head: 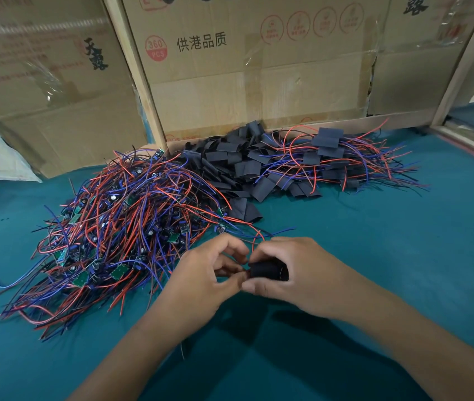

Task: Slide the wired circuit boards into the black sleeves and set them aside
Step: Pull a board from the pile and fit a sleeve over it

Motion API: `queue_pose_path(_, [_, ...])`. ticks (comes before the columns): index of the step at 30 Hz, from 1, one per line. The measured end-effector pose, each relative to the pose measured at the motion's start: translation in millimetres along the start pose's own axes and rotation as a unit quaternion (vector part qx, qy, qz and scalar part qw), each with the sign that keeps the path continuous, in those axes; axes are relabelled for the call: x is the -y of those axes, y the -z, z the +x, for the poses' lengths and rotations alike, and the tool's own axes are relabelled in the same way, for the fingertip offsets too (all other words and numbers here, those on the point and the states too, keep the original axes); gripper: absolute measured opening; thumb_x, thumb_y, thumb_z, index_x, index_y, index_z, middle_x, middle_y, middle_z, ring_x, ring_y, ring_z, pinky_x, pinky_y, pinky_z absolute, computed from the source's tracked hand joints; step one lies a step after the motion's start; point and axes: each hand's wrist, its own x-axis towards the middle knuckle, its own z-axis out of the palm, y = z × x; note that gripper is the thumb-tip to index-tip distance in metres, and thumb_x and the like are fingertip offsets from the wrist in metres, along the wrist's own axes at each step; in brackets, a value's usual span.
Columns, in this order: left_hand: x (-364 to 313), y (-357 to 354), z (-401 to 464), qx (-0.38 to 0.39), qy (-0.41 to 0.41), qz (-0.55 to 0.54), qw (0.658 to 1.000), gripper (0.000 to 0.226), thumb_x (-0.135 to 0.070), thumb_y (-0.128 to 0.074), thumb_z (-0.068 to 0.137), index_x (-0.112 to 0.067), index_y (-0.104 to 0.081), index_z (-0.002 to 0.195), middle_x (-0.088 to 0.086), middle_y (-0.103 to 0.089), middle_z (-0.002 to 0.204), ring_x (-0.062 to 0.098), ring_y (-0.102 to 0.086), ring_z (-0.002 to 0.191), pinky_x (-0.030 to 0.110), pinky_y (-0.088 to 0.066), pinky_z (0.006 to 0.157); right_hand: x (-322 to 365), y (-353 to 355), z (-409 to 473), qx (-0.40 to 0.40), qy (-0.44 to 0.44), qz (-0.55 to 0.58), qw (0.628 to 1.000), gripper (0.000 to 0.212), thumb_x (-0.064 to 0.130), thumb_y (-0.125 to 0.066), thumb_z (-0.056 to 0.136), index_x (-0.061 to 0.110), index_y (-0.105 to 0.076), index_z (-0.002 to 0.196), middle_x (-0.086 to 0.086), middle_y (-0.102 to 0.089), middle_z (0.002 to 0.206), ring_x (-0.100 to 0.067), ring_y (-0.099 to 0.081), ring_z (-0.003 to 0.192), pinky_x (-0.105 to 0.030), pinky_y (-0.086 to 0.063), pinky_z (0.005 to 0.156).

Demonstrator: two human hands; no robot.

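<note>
Black sleeve (269, 270) — centre, pinched in R hand (293, 273). L hand (201, 273) fingers curled, pinching sleeve's left end; red wire (256, 238) loops out at 12. Loose boards pile (108, 227) — 9 o'clock; empty sleeves (238, 166) — 12.

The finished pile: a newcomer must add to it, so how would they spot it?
Start at the cardboard box standing on the green table. Right of the empty black sleeves at its foot lies the finished pile. There alone, red and blue wires stick out of the sleeves.
</note>
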Motion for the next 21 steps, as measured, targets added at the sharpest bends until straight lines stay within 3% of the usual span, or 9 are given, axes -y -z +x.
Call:
queue_pose_path(3, [0.1, 0.9, -0.6, 0.006, -0.002, -0.004, 1.000, 0.033, -0.003, -0.073, 0.083, -0.032, -0.062, 0.096, -0.005, -0.069, 0.097, 0.018, -0.071, 0.084, 0.031, -0.056, 0.085, -3.4, 3.5, -0.6, 0.015, -0.020, 0.043, 0.999, 0.012, 0.040, -0.066, 0.092, 0.027, -0.066, 0.093, 0.010, -0.067, 0.079, -0.007, -0.058, 0.072, -0.023, -0.047, 0.066])
queue_pose_path(7, [-2.3, 1.5, -1.5, 0.011, -0.010, -0.014, 1.000, 0.035, 0.000, -0.071, 0.083, -0.031, -0.063, 0.096, -0.004, -0.069, 0.097, 0.019, -0.071, 0.085, 0.028, -0.054, 0.086, -7.9, 5.2, 0.0, 0.057, -0.057, 0.182, 0.980, 0.006, 0.027, -0.069, 0.092, 0.022, -0.067, 0.093, -0.002, -0.069, 0.075, -0.018, -0.066, 0.067, -0.038, -0.059, 0.070])
queue_pose_path(11, [-5.5, 1.0, -2.3, 0.006, -0.033, -0.004, 0.999, 0.035, -0.003, -0.073, 0.082, -0.031, -0.063, 0.100, -0.005, -0.068, 0.099, 0.014, -0.069, 0.093, 0.023, -0.052, 0.087, -8.9, 6.4, 0.0, 0.061, -0.058, 0.247, 0.965, 0.007, 0.017, -0.071, 0.092, 0.014, -0.067, 0.097, -0.014, -0.070, 0.083, -0.014, -0.063, 0.069, -0.030, -0.056, 0.067])
queue_pose_path(13, [-6.4, 1.8, -2.4, -0.053, -0.091, 0.084, 0.991, 0.035, -0.009, -0.077, 0.081, -0.028, -0.064, 0.106, -0.012, -0.064, 0.109, 0.007, -0.062, 0.106, 0.015, -0.046, 0.090, -10.1, 13.1, 0.9, 0.048, -0.068, 0.267, 0.960, 0.008, 0.010, -0.071, 0.091, 0.010, -0.066, 0.098, -0.010, -0.070, 0.079, -0.014, -0.061, 0.067, -0.028, -0.054, 0.066])
queue_pose_path(17, [-6.9, 5.9, -0.7, -0.166, -0.185, 0.203, 0.947, 0.026, -0.025, -0.065, 0.086, -0.016, -0.065, 0.110, -0.009, -0.055, 0.122, 0.007, -0.051, 0.119, 0.015, -0.032, 0.105, -13.8, 49.5, 16.6, -0.026, -0.086, 0.249, 0.964, 0.011, 0.003, -0.071, 0.088, 0.011, -0.068, 0.093, -0.003, -0.072, 0.078, -0.010, -0.063, 0.067, -0.022, -0.051, 0.063])
queue_pose_path(21, [-3.7, 1.8, -0.6, -0.165, -0.212, 0.239, 0.933, 0.027, -0.029, -0.059, 0.089, -0.015, -0.064, 0.112, -0.007, -0.054, 0.121, 0.010, -0.051, 0.116, 0.019, -0.033, 0.107, -27.3, 108.6, 59.8, -0.115, -0.108, 0.130, 0.979, 0.009, 0.008, -0.071, 0.090, 0.016, -0.065, 0.091, -0.012, -0.073, 0.087, -0.022, -0.064, 0.071, -0.034, -0.051, 0.070])
